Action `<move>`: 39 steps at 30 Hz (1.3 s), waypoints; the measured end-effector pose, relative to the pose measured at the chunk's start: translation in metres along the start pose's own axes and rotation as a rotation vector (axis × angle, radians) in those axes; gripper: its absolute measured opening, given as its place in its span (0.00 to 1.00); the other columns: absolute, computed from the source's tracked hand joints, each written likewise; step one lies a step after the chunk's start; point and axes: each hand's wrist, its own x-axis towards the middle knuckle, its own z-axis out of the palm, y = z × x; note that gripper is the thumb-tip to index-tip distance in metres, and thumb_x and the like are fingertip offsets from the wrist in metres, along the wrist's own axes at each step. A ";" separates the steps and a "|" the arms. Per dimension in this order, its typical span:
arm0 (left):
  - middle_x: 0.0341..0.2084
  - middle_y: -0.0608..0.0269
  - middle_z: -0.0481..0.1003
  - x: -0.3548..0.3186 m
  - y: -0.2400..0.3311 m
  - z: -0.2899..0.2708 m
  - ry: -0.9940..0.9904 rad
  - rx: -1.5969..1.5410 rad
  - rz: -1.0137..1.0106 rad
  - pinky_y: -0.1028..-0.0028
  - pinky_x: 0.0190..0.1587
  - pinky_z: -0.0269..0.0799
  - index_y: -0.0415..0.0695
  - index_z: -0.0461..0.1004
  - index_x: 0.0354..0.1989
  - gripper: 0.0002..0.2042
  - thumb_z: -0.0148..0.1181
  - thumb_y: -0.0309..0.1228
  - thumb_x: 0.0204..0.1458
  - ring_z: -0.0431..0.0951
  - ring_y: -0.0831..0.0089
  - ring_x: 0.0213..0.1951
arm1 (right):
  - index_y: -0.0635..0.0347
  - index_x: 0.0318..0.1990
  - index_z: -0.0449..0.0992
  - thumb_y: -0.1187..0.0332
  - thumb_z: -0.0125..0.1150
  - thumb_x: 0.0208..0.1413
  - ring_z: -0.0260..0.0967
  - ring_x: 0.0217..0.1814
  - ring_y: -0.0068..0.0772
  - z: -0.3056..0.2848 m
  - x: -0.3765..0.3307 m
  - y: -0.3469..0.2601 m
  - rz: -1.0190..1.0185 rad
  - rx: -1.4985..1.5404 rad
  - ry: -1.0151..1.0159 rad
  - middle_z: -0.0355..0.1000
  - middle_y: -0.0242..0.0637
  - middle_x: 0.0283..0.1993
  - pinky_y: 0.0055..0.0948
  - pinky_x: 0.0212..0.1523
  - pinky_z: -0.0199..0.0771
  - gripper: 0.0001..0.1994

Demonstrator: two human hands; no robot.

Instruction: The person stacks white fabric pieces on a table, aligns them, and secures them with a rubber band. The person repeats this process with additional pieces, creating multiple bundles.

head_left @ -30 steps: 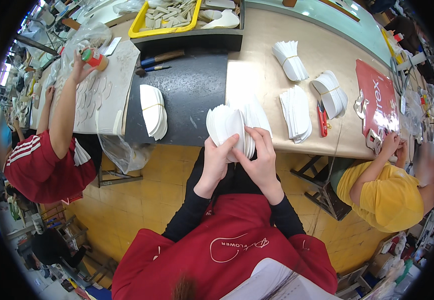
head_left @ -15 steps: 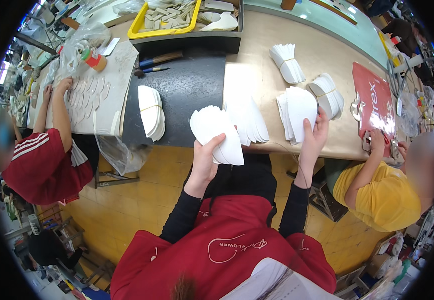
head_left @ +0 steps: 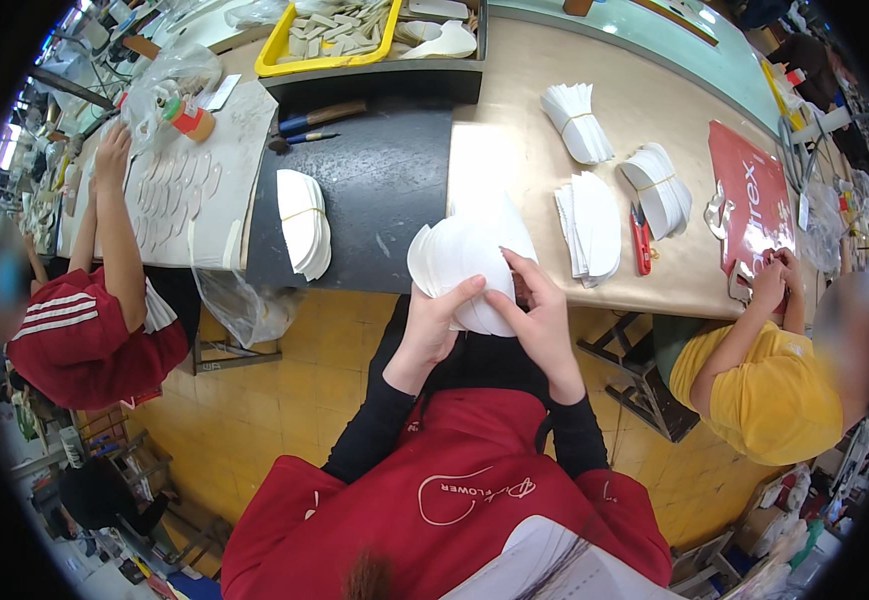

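Over the table's near edge, both my hands hold a fanned stack of white rounded sheet pieces [head_left: 454, 262]. My left hand [head_left: 432, 328] is closed on its lower left, thumb on top. On its right edge, my right hand [head_left: 542, 322] pinches the pieces with bent fingers. Another pile of white pieces [head_left: 506, 222] lies just behind, partly hidden by the held stack. To the right rests a loose stack of white pieces [head_left: 594, 228], with a red-handled cutting tool [head_left: 641, 245] beside it.
Banded white stacks lie at the back right [head_left: 576, 122], far right [head_left: 658, 190] and left on a black mat [head_left: 302, 225]. A hammer [head_left: 322, 117] and brush [head_left: 304, 139] lie beyond. A yellow tray [head_left: 326, 66] stands behind. Co-workers sit left [head_left: 94, 335] and right [head_left: 754, 385].
My right hand has left the loose stack on the right and come over to the held stack. The red-handled tool is now uncovered. My left hand has shifted slightly right with the pieces.
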 end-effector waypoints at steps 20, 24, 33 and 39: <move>0.48 0.59 0.74 -0.002 0.008 -0.006 0.068 0.139 0.164 0.70 0.52 0.72 0.37 0.67 0.58 0.24 0.66 0.21 0.51 0.76 0.71 0.49 | 0.69 0.41 0.75 0.75 0.63 0.58 0.68 0.40 0.17 0.023 -0.002 0.001 0.134 0.367 0.076 0.72 0.29 0.35 0.20 0.42 0.70 0.07; 0.47 0.58 0.75 -0.001 0.010 -0.008 0.065 0.163 0.127 0.70 0.51 0.73 0.37 0.68 0.56 0.23 0.66 0.23 0.52 0.76 0.71 0.48 | 0.69 0.42 0.75 0.75 0.63 0.57 0.68 0.40 0.17 0.026 -0.002 0.004 0.114 0.298 0.071 0.73 0.31 0.37 0.20 0.42 0.70 0.08; 0.44 0.55 0.74 0.003 0.016 -0.020 -0.045 -0.050 -0.006 0.61 0.59 0.68 0.38 0.61 0.59 0.21 0.45 0.41 0.66 0.74 0.63 0.51 | 0.69 0.57 0.67 0.76 0.57 0.60 0.71 0.51 0.25 0.006 0.010 -0.004 0.048 0.512 0.295 0.74 0.40 0.50 0.26 0.53 0.69 0.18; 0.31 0.66 0.66 0.007 0.016 -0.031 -0.051 -0.176 0.040 0.75 0.40 0.68 0.39 0.61 0.58 0.21 0.43 0.43 0.67 0.67 0.76 0.34 | 0.69 0.63 0.63 0.76 0.59 0.57 0.69 0.55 0.34 -0.007 0.043 0.012 -0.116 0.230 0.233 0.70 0.45 0.55 0.31 0.59 0.66 0.25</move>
